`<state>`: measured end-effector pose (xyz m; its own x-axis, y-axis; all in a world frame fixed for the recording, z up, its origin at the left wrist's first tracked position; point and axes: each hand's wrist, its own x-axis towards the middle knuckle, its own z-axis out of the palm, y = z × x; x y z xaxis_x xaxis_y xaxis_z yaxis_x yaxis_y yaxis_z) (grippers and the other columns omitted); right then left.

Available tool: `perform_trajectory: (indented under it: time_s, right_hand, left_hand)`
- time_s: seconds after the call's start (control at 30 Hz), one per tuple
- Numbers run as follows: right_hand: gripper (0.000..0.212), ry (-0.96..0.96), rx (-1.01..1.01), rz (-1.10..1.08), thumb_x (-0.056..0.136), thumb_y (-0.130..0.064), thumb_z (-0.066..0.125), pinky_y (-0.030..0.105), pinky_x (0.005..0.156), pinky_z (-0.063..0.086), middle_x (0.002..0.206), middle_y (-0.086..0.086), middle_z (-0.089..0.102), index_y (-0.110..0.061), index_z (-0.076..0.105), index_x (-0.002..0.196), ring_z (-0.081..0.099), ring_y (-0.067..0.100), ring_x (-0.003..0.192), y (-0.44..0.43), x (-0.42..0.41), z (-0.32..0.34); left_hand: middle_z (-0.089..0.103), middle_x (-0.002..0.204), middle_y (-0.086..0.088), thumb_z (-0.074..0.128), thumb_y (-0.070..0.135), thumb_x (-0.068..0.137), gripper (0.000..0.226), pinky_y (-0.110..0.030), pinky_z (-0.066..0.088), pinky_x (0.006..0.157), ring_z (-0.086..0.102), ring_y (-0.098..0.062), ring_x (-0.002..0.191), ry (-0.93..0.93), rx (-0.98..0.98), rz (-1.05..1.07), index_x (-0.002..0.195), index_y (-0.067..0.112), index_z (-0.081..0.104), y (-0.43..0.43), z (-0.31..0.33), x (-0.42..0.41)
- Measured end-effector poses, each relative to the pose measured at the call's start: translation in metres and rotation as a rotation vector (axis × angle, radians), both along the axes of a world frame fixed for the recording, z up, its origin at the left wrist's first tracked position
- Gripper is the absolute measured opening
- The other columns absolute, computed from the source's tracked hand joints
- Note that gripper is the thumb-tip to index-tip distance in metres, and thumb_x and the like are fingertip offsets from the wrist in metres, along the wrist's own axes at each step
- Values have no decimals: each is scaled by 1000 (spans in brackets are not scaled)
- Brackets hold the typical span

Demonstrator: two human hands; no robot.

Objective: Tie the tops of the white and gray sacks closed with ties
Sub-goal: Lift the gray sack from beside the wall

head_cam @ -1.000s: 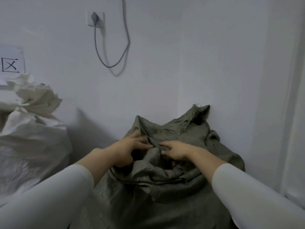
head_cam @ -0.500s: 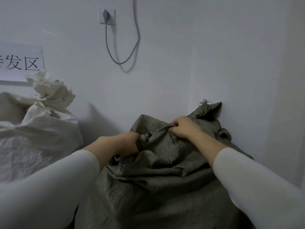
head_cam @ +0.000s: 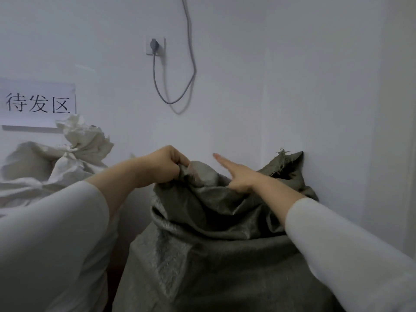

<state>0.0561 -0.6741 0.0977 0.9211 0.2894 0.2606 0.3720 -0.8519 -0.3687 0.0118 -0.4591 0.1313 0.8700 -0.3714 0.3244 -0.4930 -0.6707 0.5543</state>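
Note:
A full gray woven sack (head_cam: 213,255) stands against the wall in front of me, its top loose and crumpled. My left hand (head_cam: 164,165) is clenched on a bunch of the sack's top edge at its left side, held up. My right hand (head_cam: 238,176) lies flat along the top fabric with fingers stretched out straight, holding nothing. The sack's frayed far corner (head_cam: 290,161) sticks up by the wall. To the left sits a white sack (head_cam: 45,167) with its top gathered into a crumpled tuft (head_cam: 83,136). I see no tie.
A white wall is close behind both sacks, with a corner to the right. A socket with a gray cable (head_cam: 171,82) hangs above. A paper sign (head_cam: 38,104) with black characters is stuck on the wall at left.
My left hand has lifted the gathered sack edge higher. My right hand has let go of the fabric and opened, fingers now stretched out. The view has tilted upward.

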Motion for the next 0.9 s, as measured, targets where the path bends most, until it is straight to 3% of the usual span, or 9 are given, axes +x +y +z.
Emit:
perform_trajectory:
  time_s: [0.1,0.27,0.43,0.5,0.57,0.63,0.7,0.8,0.9]
  right_hand:
    - [31,-68,-149,-101,87,-14,56,25,85,42,121,9,63,-12,63,117,57,26,113,13,9,-4]
    - [29,-578,413,-176,85,-2,46,46,90,51,103,12,69,-13,70,98,64,33,96,-1,1,64]
    - [25,-662,524,-127,81,-2,50,31,85,50,88,-4,64,-21,65,82,60,18,94,-7,-26,82]
    - [24,-602,438,-162,81,-4,51,33,87,50,91,-3,65,-22,65,87,61,19,94,-17,-30,70]
    - [21,-584,374,-187,80,-16,57,40,85,53,103,-4,62,-26,57,98,64,20,89,-24,-36,57]
    - [26,-594,491,-116,74,-37,64,41,81,54,110,1,58,-30,49,94,66,21,81,-20,-45,47]
    - [49,-500,532,46,64,-58,71,35,83,53,116,4,54,-29,49,97,62,15,90,-10,-56,34]
    - [98,-233,42,19,52,-69,72,37,109,34,140,-1,37,-24,37,131,39,14,127,4,-63,13]
    - [44,-348,-10,6,75,-35,74,34,93,41,110,4,54,-16,53,108,52,21,109,4,-52,12]
  left_hand:
    - [72,81,-11,47,-16,76,41,-31,58,68,65,-22,75,22,-18,21,84,13,75,11,-5,-2]
    - [66,107,-7,65,-8,77,43,-25,45,81,58,-14,91,-190,-192,136,115,13,65,18,5,4]
    - [43,141,-8,57,-5,82,74,-33,43,99,45,-27,128,-44,-223,111,142,30,33,8,21,6]
    - [53,131,-5,63,3,83,56,-30,45,96,50,-23,123,41,-215,30,131,28,51,2,13,4]
    - [69,97,-6,68,15,83,16,-28,52,81,64,-22,94,37,-340,3,99,16,70,-5,4,6]
    - [67,76,-4,66,24,85,12,-26,53,66,62,-18,72,-14,-517,25,80,14,70,-10,4,10]
    - [64,72,1,62,29,88,17,-23,48,61,59,-14,68,-49,-656,21,73,20,66,-12,11,13]
    - [64,78,3,57,32,90,19,-21,48,67,59,-12,74,-56,-714,-10,76,21,64,-14,20,13]
    - [68,88,-3,57,39,89,24,-29,51,79,63,-18,86,48,-671,-42,84,17,66,-17,19,12]
